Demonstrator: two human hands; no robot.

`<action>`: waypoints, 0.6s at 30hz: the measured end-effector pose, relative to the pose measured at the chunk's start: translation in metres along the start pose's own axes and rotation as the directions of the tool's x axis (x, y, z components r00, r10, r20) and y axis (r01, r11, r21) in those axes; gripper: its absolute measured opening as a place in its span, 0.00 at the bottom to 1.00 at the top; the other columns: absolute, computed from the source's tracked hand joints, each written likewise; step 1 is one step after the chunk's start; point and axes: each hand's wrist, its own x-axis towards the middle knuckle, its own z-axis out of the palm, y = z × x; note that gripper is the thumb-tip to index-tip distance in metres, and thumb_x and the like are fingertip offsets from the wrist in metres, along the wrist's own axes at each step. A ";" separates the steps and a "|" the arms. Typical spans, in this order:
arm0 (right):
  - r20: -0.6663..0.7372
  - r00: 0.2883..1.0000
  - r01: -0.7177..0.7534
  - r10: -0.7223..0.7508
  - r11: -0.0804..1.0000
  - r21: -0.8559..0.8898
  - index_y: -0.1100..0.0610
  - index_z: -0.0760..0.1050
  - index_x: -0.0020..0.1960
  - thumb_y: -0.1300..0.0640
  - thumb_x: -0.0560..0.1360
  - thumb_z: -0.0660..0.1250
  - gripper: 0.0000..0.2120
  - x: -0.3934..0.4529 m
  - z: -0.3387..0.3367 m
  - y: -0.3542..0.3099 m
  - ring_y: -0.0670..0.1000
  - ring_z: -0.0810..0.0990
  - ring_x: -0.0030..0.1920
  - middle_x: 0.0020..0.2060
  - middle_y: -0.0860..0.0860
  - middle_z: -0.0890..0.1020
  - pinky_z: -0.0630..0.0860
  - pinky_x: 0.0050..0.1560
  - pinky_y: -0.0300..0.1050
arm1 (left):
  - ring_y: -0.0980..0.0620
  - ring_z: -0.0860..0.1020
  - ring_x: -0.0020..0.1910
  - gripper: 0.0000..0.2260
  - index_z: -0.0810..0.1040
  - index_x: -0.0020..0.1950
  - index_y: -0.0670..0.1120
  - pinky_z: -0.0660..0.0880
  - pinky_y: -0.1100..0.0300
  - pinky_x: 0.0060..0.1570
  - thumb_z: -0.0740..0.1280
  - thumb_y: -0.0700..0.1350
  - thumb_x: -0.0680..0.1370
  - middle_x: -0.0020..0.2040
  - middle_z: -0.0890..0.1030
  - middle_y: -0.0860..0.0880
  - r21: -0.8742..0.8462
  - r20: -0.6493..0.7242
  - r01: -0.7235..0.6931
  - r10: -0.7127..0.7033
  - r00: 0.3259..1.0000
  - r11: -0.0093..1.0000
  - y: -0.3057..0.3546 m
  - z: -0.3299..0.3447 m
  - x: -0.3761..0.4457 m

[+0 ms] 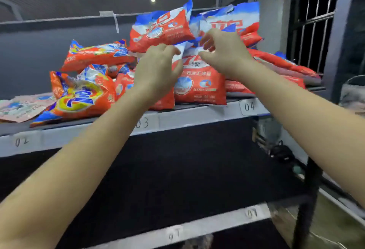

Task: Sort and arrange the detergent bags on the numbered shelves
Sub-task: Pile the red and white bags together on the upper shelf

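Note:
A heap of red, blue and white detergent bags lies on the grey shelf (pixel 197 117) above the labels 02, 03 and 04. One red bag (pixel 199 85) stands upright at the front near label 04. My left hand (pixel 158 69) pinches its white top edge from the left. My right hand (pixel 223 51) has its fingers curled at the same top edge from the right. Behind my hands another red bag (pixel 160 29) leans tilted on the pile. An orange bag with a yellow ring (pixel 83 96) lies at the front left.
A pale pink bag (pixel 21 108) lies flat at the far left above label 02. More red bags (pixel 284 63) lie flat at the right end. Below is a dark shelf with labels 07 and 08. A barred window and a grey upright stand at the right.

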 end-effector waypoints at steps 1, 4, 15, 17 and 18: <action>0.004 1.000 0.014 -0.014 1.000 0.023 0.60 0.74 0.59 0.58 0.74 0.64 0.14 -0.023 -0.004 -0.001 0.55 0.78 0.55 0.53 0.55 0.81 0.71 0.58 0.49 | 0.40 0.74 0.56 0.19 0.77 0.59 0.42 0.70 0.48 0.55 0.56 0.52 0.77 0.56 0.79 0.40 -0.020 -0.013 -0.026 0.026 1.000 0.999 0.015 -0.002 -0.020; -0.009 1.000 0.028 -0.027 0.996 0.080 0.60 0.76 0.57 0.59 0.73 0.66 0.13 -0.098 -0.014 0.002 0.53 0.79 0.53 0.51 0.55 0.82 0.72 0.56 0.46 | 0.39 0.76 0.51 0.21 0.79 0.55 0.41 0.73 0.48 0.50 0.54 0.52 0.75 0.51 0.80 0.42 -0.095 -0.036 -0.064 0.061 0.997 0.993 0.056 -0.005 -0.086; 0.533 0.781 -0.380 0.326 0.925 -0.008 0.50 0.69 0.67 0.52 0.79 0.61 0.17 -0.390 0.046 0.051 0.43 0.69 0.65 0.62 0.43 0.74 0.66 0.64 0.36 | 0.54 0.78 0.52 0.15 0.79 0.55 0.50 0.75 0.58 0.49 0.57 0.53 0.77 0.51 0.81 0.55 -0.270 0.515 0.069 0.083 0.853 0.960 0.134 0.075 -0.348; 0.599 0.700 -0.453 0.389 0.890 -0.048 0.49 0.68 0.67 0.51 0.79 0.60 0.17 -0.430 0.074 0.069 0.42 0.69 0.65 0.61 0.42 0.73 0.66 0.65 0.36 | 0.56 0.76 0.56 0.13 0.78 0.58 0.52 0.72 0.60 0.53 0.59 0.52 0.78 0.54 0.79 0.57 -0.237 0.651 0.149 0.043 0.758 0.960 0.136 0.103 -0.390; 0.629 0.656 -0.486 0.417 0.871 -0.070 0.49 0.69 0.67 0.51 0.79 0.60 0.17 -0.448 0.089 0.080 0.42 0.70 0.65 0.61 0.43 0.74 0.66 0.65 0.36 | 0.56 0.74 0.59 0.13 0.77 0.60 0.53 0.70 0.61 0.55 0.58 0.52 0.79 0.57 0.78 0.57 -0.209 0.722 0.195 0.017 0.691 0.958 0.137 0.119 -0.410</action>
